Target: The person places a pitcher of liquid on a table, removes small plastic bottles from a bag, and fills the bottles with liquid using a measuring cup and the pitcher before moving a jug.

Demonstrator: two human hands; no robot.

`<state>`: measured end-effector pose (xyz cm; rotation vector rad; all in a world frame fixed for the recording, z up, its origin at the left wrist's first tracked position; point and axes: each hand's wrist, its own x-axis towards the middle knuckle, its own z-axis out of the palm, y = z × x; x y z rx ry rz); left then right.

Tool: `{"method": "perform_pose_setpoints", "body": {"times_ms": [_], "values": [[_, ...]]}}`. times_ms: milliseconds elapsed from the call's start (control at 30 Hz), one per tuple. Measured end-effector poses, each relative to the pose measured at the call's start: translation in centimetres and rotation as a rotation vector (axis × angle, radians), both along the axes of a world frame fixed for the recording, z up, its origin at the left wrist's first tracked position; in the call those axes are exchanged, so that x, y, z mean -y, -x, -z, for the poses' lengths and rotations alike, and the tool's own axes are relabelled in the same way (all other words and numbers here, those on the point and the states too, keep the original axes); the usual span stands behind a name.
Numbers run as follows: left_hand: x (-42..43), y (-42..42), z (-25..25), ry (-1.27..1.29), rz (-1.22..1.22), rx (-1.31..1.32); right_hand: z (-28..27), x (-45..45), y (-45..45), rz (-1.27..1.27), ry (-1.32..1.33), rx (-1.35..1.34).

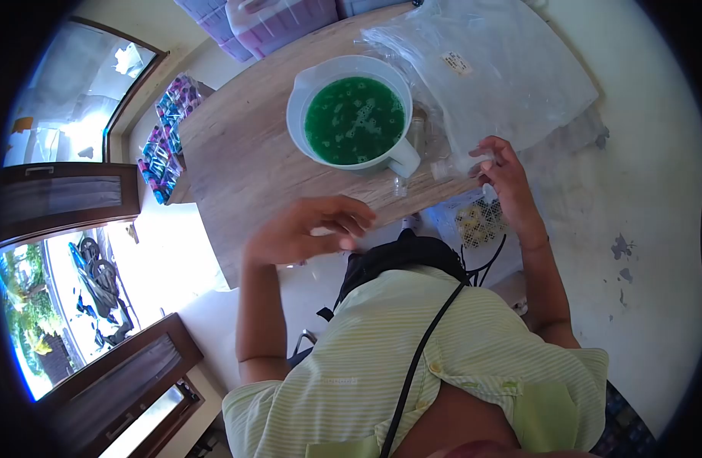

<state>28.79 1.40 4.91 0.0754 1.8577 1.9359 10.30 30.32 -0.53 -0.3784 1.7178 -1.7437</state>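
Observation:
My left hand hovers over the near edge of the wooden table, fingers loosely bent and apart, with nothing visible in it. To the right, my right hand has its fingers curled around a small clear plastic piece, whose exact shape I cannot make out. A white jug with a spout and handle stands on the table beyond my hands. Green liquid with bubbles on top fills much of it. Beside its handle a clear plastic bottle is partly hidden.
A large clear plastic bag with a label lies on the table's right part. Purple-tinted bins stand behind. Wrapped packs of colourful bottles sit at the left. Under the near edge is a perforated basket with yellowish items.

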Motion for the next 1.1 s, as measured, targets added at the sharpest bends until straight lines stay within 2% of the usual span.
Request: {"method": "perform_pose_setpoints", "body": {"times_ms": [33, 100, 167, 267, 333, 467, 567, 600, 700, 900, 1100], "values": [[-1.5, -0.3, 1.2, -0.064, 0.045, 0.069, -0.8, 0.1, -1.3, 0.046, 0.111, 0.069], [-4.3, -0.9, 3.6, -0.187, -0.057, 0.001, -1.7, 2.0, -5.1, 0.039, 0.134, 0.012], [-6.0, -1.6, 6.3, -0.380, -0.277, -0.087, -2.0, 4.9, -9.1, -0.007, 0.153, -0.036], [-5.9, -3.4, 6.7, -0.708, -0.615, 0.010, -0.3, 8.2, -13.3, -0.081, 0.118, -0.124], [-3.4, -5.0, 8.4, -0.476, -0.666, -0.125, 0.3, 9.0, -13.1, -0.064, 0.030, -0.233], [1.1, -8.3, 10.1, -0.208, -0.840, -0.161, 2.6, 9.5, -8.0, 0.386, -0.153, -0.618], [3.0, -9.8, 10.9, -0.103, -0.982, -0.117, 4.5, 10.5, -5.4, 0.133, -0.269, -0.486], [3.4, -10.4, 11.5, -0.078, -1.001, -0.117, 4.0, 11.6, -5.6, 0.208, -0.174, -0.436], [4.2, -11.7, 13.1, -0.029, -1.082, -0.115, 4.3, 12.8, -4.5, 0.254, -0.033, -0.022], [4.2, -12.9, 13.5, -0.042, -1.227, -0.054, 4.6, 13.5, -4.9, 0.331, -0.030, 0.042], [5.7, -13.4, 14.2, 0.057, -1.218, -0.064, 4.3, 13.4, -6.8, 0.353, 0.049, 0.065]]}}
